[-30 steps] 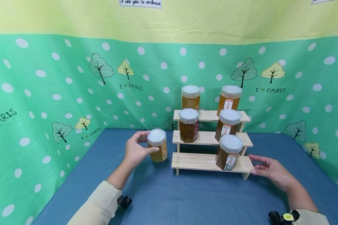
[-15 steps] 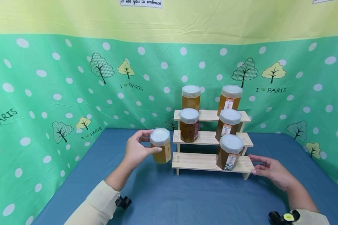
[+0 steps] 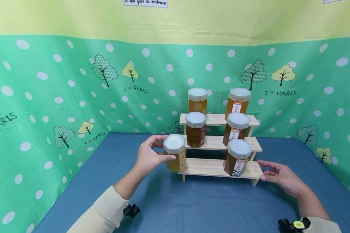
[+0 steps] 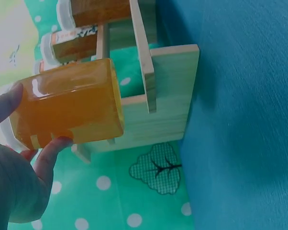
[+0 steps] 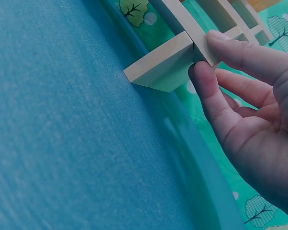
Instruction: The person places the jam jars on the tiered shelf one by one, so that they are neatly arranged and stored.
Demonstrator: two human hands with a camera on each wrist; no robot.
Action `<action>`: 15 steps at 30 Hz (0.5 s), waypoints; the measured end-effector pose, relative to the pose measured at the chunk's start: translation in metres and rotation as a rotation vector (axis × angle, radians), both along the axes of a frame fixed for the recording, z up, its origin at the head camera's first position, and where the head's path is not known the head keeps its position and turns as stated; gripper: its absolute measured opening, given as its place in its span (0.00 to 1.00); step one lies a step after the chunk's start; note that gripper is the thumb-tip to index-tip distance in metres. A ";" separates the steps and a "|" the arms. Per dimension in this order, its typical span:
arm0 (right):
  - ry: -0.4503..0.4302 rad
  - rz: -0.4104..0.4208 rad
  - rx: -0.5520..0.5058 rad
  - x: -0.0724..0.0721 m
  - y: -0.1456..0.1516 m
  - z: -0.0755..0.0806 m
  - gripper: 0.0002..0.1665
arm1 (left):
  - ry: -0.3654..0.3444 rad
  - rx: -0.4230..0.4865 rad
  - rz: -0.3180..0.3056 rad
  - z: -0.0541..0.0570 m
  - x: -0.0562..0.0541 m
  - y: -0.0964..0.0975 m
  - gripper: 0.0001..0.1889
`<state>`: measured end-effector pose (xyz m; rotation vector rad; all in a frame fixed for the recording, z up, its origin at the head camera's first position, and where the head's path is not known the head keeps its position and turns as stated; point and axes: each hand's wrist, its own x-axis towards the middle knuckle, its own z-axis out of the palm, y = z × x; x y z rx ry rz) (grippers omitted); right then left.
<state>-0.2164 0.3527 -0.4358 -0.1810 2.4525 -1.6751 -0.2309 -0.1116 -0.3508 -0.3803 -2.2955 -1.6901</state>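
My left hand [image 3: 152,154] grips a jar of golden honey [image 3: 175,158] with a white lid, fingers and thumb round its upper part. This jar is upright and overlaps the left end of the bottom step of a three-step wooden display stand [image 3: 204,166]. In the left wrist view the honey jar [image 4: 70,103] is off the blue cloth, close beside the stand's end. My right hand [image 3: 285,178] pinches the right end of the bottom step. Thumb and finger of the right hand [image 5: 259,110] meet at the board's corner in the right wrist view.
A darker labelled jar [image 3: 238,158] stands at the right of the bottom step. On the middle step are a dark jar [image 3: 196,131] and a labelled jar [image 3: 235,129]; two more, an amber jar [image 3: 197,102] and a labelled one, stand on top. A green printed curtain [image 3: 151,106] hangs behind.
My left hand has carried the honey jar rightward from beside the stand to the left end of its bottom step. The right hand and the stand have stayed put.
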 end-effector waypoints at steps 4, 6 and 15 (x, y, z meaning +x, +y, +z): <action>-0.005 0.000 0.004 0.000 0.001 0.000 0.47 | 0.001 0.005 -0.025 0.000 0.000 0.007 0.33; -0.009 -0.006 0.004 -0.001 0.001 0.000 0.47 | 0.002 -0.003 -0.037 0.000 0.000 0.011 0.33; 0.003 0.003 0.006 -0.002 0.002 -0.001 0.47 | 0.024 -0.076 -0.083 -0.005 -0.002 0.027 0.34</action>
